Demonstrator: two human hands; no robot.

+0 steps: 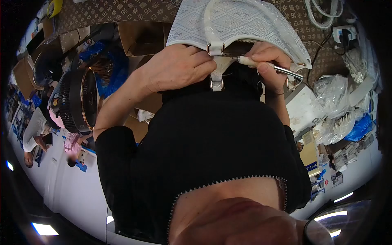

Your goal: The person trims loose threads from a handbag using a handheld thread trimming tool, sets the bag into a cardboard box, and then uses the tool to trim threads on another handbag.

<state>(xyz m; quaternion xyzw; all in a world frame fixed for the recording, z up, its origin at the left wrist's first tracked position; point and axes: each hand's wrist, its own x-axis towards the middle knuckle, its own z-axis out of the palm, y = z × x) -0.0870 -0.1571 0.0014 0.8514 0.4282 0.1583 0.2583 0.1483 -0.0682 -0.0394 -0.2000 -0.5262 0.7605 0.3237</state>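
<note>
A pale handbag (190, 26) with a woven diamond pattern leans from the worktable toward my lap, its zipped opening facing me. Its white handle (209, 20) runs into a metal ring, with a white strap tab (220, 67) below. My left hand (179, 67) has its fingers curled on the bag's edge beside this tab; the fingertips are partly hidden. My right hand (271, 61) grips a pen-like tool (288, 72) with a white front part and a shiny metal barrel. Its thin tip points left, close to the tab; whether it touches cannot be made out.
A brown patterned cloth (134, 12) covers the table. To the left are an open cardboard box (143, 38), a black fan (77, 100) and blue plastic (108, 79). Clear plastic bags (332, 96) and a white cable (322, 20) lie right. Other people (34, 130) are far left.
</note>
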